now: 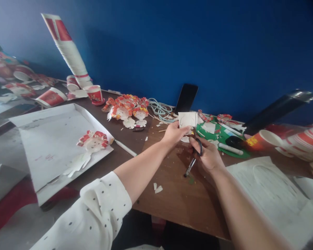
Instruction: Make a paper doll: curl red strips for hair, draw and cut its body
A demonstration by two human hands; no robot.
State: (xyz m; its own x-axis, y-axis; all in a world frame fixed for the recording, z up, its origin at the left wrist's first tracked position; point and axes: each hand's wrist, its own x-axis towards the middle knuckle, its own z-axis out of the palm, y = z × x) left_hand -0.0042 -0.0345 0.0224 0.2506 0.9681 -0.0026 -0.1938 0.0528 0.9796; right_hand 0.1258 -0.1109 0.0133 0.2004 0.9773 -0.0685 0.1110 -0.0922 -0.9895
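Observation:
My left hand (175, 133) pinches a small white piece of paper (187, 119) that has curved lines drawn on it. Just to its right, my right hand (208, 152) is wrapped round a pair of scissors (199, 146) with dark handles. The blades are mostly hidden behind the fingers, close to the paper's lower edge. A pen (190, 168) points down below my right hand; whether the hand holds it too cannot be made out. Small paper scraps (158, 188) lie on the brown table (172, 205).
Red-and-white paper cut-outs (130, 107) are heaped at the back, beside a pale cord (159, 107). A phone (187, 98) leans on the blue wall. At left lie a white tray (47, 139) and a tall stack of cups (70, 55). More cups (302, 144) and paper sheets (273, 194) occupy the right.

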